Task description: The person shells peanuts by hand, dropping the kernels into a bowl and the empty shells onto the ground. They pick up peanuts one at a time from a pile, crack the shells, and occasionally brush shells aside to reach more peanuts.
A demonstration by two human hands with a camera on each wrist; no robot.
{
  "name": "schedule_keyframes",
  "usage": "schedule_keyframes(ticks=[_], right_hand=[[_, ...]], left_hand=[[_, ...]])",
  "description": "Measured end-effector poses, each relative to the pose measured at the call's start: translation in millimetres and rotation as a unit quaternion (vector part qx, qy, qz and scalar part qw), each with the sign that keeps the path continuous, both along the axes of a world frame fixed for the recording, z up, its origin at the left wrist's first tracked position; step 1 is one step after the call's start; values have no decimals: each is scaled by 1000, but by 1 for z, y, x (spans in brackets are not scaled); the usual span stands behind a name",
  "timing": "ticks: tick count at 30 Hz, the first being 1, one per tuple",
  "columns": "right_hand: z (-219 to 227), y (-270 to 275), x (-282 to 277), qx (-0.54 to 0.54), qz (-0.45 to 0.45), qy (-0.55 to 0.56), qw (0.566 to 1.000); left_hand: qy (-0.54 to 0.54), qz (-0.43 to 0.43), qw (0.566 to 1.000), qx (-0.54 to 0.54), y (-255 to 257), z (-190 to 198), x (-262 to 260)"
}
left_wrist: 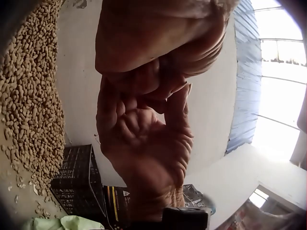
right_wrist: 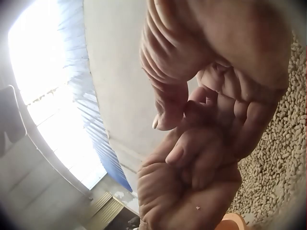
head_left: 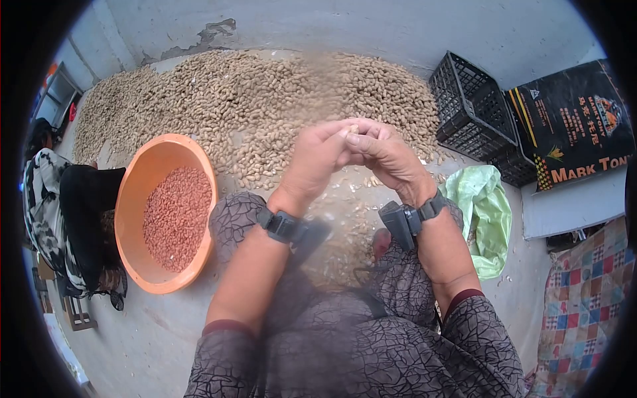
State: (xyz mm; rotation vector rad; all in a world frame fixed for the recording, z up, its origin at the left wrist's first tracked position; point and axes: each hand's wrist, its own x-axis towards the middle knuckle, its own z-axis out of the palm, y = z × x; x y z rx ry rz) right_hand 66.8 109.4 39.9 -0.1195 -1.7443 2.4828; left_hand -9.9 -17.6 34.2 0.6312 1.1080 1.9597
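Observation:
Both hands meet above the peanut heap (head_left: 265, 93). The left hand (head_left: 317, 154) has its fingers curled against those of the right hand (head_left: 391, 159). A small pale peanut (head_left: 353, 129) shows between thumbs and fingertips, pinched by both. In the left wrist view the left hand (left_wrist: 158, 38) is near the camera, above the right hand (left_wrist: 148, 148); fingers hide the peanut. In the right wrist view the right hand (right_wrist: 216, 43) hangs over the left hand (right_wrist: 192, 177), their fingers overlapping.
An orange basin (head_left: 124, 219) of red kernels stands at the left, beside a seated person (head_left: 56, 219). To the right are a green sack (head_left: 494, 219), black crates (head_left: 464, 106) and a black printed bag (head_left: 574, 126). Shells lie scattered between the knees.

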Motion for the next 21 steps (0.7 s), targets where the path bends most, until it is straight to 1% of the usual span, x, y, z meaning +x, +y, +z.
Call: schedule_keyframes(ticks=[2,3,6,8,10,12,13,14,15,17,18,21], right_hand=[[0,2,1,-7,27,-8,1000],[0,3,1,-6,27,-8,1000],[1,3,2,-23,40,-11,999],[5,1,4,-21,20,-12,1000],[-1,5,3,-22,12,-6,1000],[-2,4,2,-22,4,-1,1000],[0,0,3,-8,-22,-3,1000],[2,-3,4,7,-49,-5,999],[3,-5,3,7,-49,-5,999],[3,-8,3,44,-97,-24,994],[3,-9,3,43,-97,-25,994],[3,-10,2,58,-116,-25,991]], left_hand=[[4,-10,1000,10,3,-10,2],[8,-21,1000,21,3,-11,3],[-6,-14,1000,9,3,-9,5],[-12,-14,1000,15,2,-13,5],[-19,-15,999,21,2,-15,6],[20,0,1000,12,2,-16,8],[19,0,1000,12,2,-16,9],[14,9,1000,19,1,-14,11],[8,17,1000,25,1,-14,12],[-10,24,999,30,3,-14,13],[-27,33,998,35,4,-14,14],[-25,27,999,39,5,-19,11]])
